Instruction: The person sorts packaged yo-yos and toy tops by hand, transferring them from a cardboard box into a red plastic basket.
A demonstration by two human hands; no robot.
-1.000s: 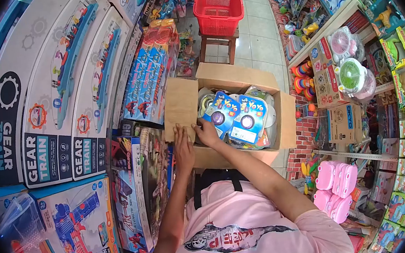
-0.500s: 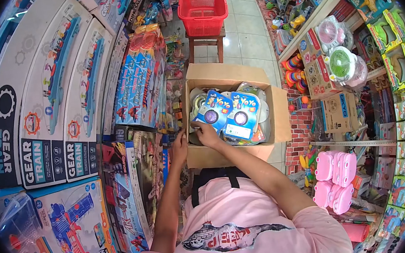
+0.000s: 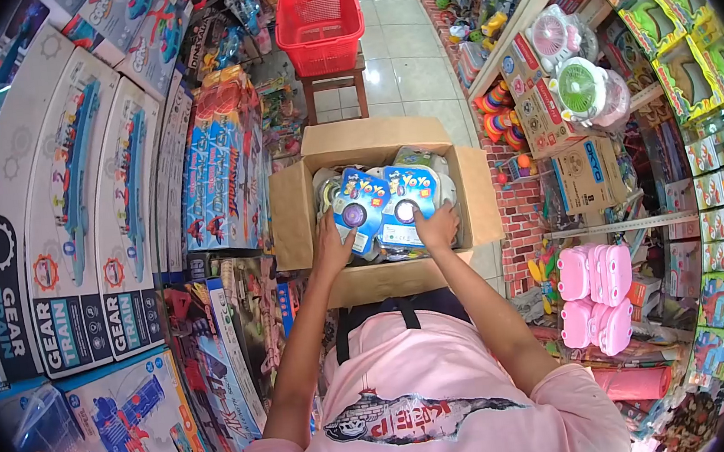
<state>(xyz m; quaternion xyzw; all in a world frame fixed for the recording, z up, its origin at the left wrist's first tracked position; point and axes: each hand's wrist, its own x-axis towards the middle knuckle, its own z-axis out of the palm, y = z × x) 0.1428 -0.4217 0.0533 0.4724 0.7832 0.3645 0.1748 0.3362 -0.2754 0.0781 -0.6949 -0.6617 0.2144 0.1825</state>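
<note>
An open cardboard box (image 3: pixel 375 134) holds several packaged toys. Two blue Yo Yo cards lie on top, the left one (image 3: pixel 369 192) tilted and the right one (image 3: pixel 411 188) beside it. My left hand (image 3: pixel 332 245) is inside the box's left side, fingers apart and touching the left card's lower edge. At the lower right corner of the right card rests my right hand (image 3: pixel 438 226), its fingers spread over the edge. Other clear packs show partly beneath the two cards.
A red basket (image 3: pixel 320 34) stands on a wooden stool (image 3: pixel 334 94) beyond the box. Boxed toys (image 3: pixel 73 210) line the left shelf. Pink cases (image 3: pixel 596 299), toy fans (image 3: pixel 583 91) and a brick-patterned strip (image 3: pixel 522 237) are on the right.
My right hand has moved from the box's left edge to the right card. My left hand has moved inward to the left card. The box appears lower and further left in view.
</note>
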